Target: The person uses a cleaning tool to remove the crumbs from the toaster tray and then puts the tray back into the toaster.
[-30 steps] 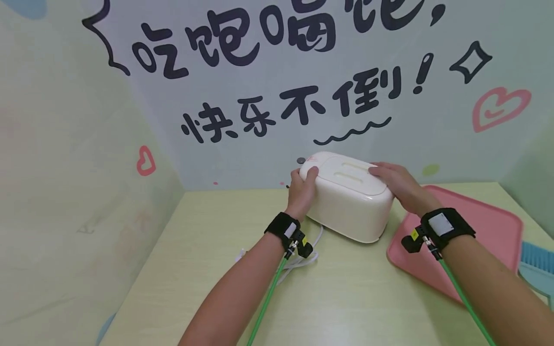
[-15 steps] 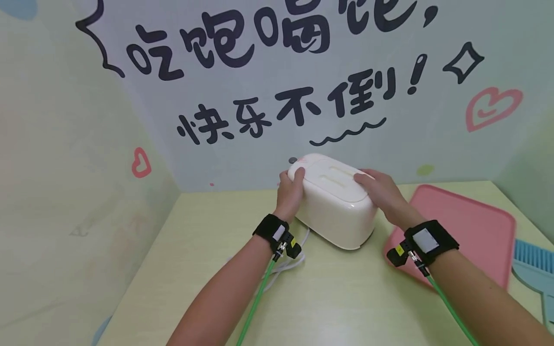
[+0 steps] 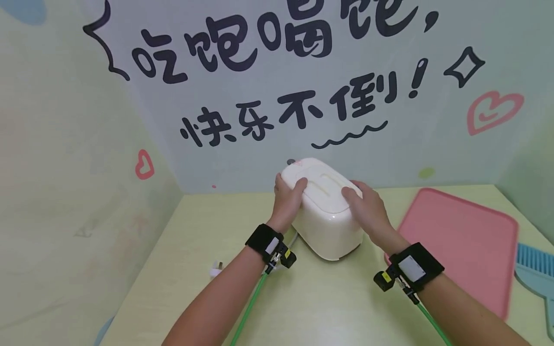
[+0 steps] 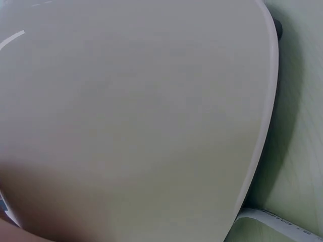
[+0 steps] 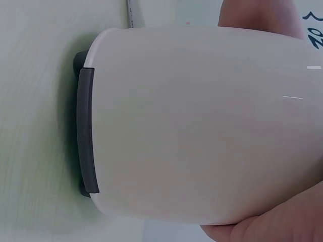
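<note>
A white toaster with two slots in its top stands at an angle near the back wall. My left hand grips its left side, the thumb on the top and the fingers hidden behind it. Around the right side curls my right hand, thumb likewise over the top edge. In the right wrist view, a dark grey strip runs along the toaster's lower edge, close to the tabletop. A white cord comes out beneath the body; its plug lies left of my left wrist.
A pink tray lies on the light wood table to the right of the toaster. Beyond it, at the right edge, is a blue brush-like tool. The lettered wall stands close behind the toaster.
Both hands have turned the toaster, its near end swinging left and towards me. My right hand has moved left and closer with it. The plug has come into view.
</note>
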The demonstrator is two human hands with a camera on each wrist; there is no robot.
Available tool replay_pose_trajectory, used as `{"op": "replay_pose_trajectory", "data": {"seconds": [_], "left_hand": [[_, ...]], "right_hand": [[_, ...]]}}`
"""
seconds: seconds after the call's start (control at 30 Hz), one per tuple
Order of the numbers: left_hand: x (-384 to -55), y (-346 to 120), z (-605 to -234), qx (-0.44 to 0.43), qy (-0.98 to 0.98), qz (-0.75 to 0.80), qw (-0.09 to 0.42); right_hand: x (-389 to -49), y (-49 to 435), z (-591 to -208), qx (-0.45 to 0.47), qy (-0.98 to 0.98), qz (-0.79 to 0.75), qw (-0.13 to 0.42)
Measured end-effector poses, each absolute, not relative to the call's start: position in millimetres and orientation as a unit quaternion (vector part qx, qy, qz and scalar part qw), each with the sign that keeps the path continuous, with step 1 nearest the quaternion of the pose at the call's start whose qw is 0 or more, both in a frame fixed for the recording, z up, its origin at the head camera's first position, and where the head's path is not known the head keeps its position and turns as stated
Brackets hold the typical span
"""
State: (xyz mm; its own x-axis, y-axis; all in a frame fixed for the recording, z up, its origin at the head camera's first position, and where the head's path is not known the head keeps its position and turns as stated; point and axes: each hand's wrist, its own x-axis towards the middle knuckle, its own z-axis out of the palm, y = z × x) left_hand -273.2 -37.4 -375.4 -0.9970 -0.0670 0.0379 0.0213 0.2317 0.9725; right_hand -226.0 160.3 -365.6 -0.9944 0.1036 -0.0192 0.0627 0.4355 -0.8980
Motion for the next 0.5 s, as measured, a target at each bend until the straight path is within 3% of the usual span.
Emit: {"op": "replay_pose_trajectory", "data": {"seconds": [0.5], "left_hand": [[-253,-64,-373,-0.029,-0.77,-0.637,0.031]], "right_hand": [[-202,118,-370,-0.029,-0.794,0.607,0.012]]}}
